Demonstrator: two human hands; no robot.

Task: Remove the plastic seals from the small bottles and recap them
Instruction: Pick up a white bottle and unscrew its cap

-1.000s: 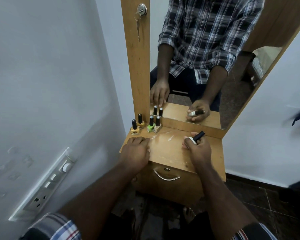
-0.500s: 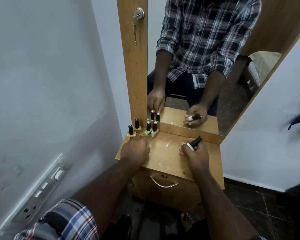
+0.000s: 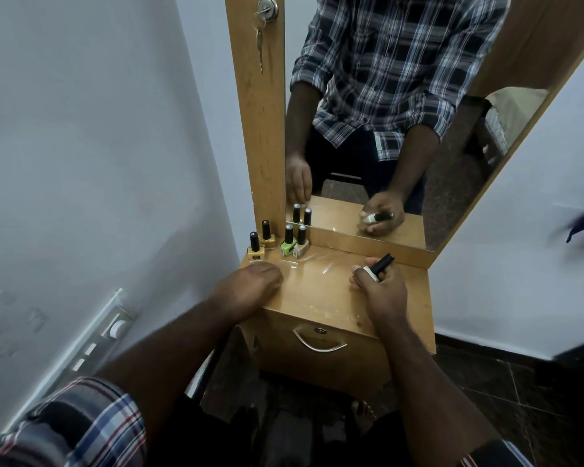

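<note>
A: From the head camera, what is each hand doing?

B: The right hand (image 3: pixel 383 291) has its fingers curled round a small bottle (image 3: pixel 376 267), pale body in the fist and black cap pointing up and away toward the mirror (image 3: pixel 418 106). The left hand (image 3: pixel 246 286) rests knuckles-up on the cabinet top (image 3: pixel 321 298), fingers tucked under; I cannot tell whether it holds anything.

A: How will that bottle handle?

B: I judge it light, rigid and probably glass, so breakable if dropped, and smooth enough to slip. Best to grip the squarish body firmly and turn the slim cap with fingertips. Any seal film would be thin and limp, needing a fingernail pinch.

A: And the others?

B: Four stand upright at the back left: two yellow bottles (image 3: pixel 256 248), a green bottle (image 3: pixel 287 242) and a beige bottle (image 3: pixel 301 243), close together, just beyond the left hand. Clear plastic scraps (image 3: pixel 319 259) lie between the hands.

A: The surface and room?

B: Glossy wood, small, with a drawer handle (image 3: pixel 318 345) below. A key (image 3: pixel 259 45) hangs in the frame's lock; white walls close in, a switch panel (image 3: pixel 98 335) on the left, dark floor beneath.
</note>
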